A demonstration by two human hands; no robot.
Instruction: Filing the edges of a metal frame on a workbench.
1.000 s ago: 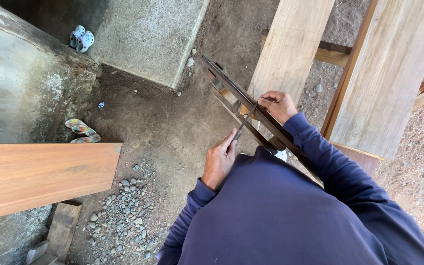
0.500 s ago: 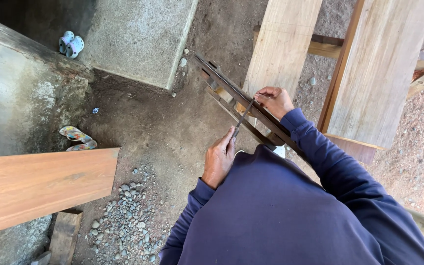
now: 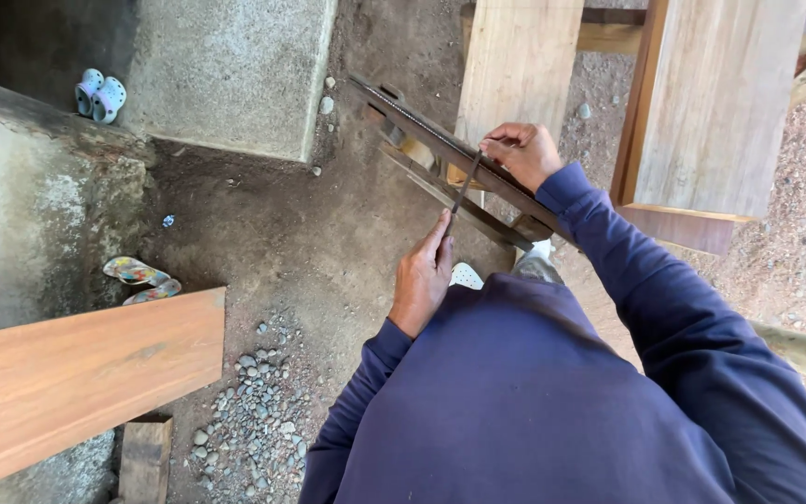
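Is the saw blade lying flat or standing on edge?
On edge: saw blade shows its toothed edge upward, with the thin file laid across it.

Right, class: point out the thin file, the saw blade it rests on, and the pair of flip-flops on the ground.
thin file (image 3: 465, 189), head view, middle of its dark shaft.
saw blade (image 3: 422, 128), head view, toothed upper edge of the long strip.
flip-flops (image 3: 140, 278), head view, on the sole of the nearer one.

The sleeve (image 3: 664, 308) was dark navy. At upper left of the frame, a pair of clogs (image 3: 101, 94) were pale blue with dots; at mid-left, sandals (image 3: 142, 278) showed multicoloured stripes. The lower-left plank (image 3: 67, 383) was reddish-brown, the upper planks (image 3: 518, 65) pale tan, the saw blade (image 3: 450, 154) dark brown.
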